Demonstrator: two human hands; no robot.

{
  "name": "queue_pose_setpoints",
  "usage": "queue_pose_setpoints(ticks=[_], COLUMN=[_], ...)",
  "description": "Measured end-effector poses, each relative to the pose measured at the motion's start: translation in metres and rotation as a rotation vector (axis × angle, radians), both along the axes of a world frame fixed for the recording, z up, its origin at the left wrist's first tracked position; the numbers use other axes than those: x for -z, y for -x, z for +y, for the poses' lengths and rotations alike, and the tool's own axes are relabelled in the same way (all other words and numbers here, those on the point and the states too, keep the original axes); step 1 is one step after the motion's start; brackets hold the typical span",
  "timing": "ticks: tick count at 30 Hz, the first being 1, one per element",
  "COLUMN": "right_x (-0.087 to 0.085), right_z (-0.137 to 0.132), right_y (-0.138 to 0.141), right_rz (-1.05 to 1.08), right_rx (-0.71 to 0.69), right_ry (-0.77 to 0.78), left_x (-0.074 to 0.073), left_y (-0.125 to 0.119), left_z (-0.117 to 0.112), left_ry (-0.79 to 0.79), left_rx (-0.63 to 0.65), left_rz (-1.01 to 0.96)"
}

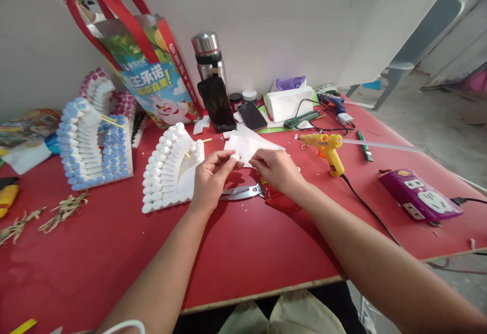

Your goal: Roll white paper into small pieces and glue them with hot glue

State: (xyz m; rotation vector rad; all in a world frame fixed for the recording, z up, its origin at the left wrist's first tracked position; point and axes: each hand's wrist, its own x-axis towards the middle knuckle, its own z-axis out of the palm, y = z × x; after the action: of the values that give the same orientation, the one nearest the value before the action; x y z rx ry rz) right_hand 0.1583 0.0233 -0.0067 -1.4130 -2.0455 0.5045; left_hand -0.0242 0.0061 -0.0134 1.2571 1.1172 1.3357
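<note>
My left hand [213, 174] pinches a small white wad [235, 155] between thumb and fingertips; its material is too small to make out. Just to the right, my right hand [276, 168] is closed with its fingertips together, and whatever may be in them is hidden. White paper sheets [247, 141] lie behind both hands. Below them, scissors [243, 192] rest on the red table, their handles partly covered by my right forearm and hand. Beside my left hand stands a white fan-shaped model [167, 172] edged with rounded white pieces and bearing thin yellow sticks.
A yellow glue gun [327, 149] and a purple power strip [418, 194] with cords occupy the right side. A phone [216, 103] leans on a steel flask [205, 45]. At left are a blue-and-white model [95, 146], a shopping bag [160, 80] and dried stalks [64, 211].
</note>
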Motion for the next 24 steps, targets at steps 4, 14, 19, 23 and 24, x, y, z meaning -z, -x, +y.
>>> queue_pose_setpoints(ticks=[4, 14, 19, 23, 24], right_x=[-0.019, -0.018, -0.023, -0.026, -0.025], right_z=[-0.015, -0.068, -0.065, -0.069, -0.070], right_y=[-0.008, -0.036, -0.039, -0.036, -0.035], right_rz=[-0.210, -0.627, -0.718, -0.799, -0.807], right_rx=[-0.033, -0.165, -0.225, -0.180, -0.173], right_ry=[-0.004, 0.048, 0.111, 0.183, 0.201], left_x=[0.000, -0.003, -0.008, -0.013, -0.014], left_y=[0.003, 0.001, 0.005, 0.010, 0.011], left_z=[0.001, 0.000, -0.001, 0.001, 0.002], left_ry=[0.044, 0.091, 0.103, 0.088, 0.082], left_rx=[0.000, 0.122, 0.121, 0.102, 0.101], left_rz=[-0.168, -0.390, -0.405, -0.450, -0.459])
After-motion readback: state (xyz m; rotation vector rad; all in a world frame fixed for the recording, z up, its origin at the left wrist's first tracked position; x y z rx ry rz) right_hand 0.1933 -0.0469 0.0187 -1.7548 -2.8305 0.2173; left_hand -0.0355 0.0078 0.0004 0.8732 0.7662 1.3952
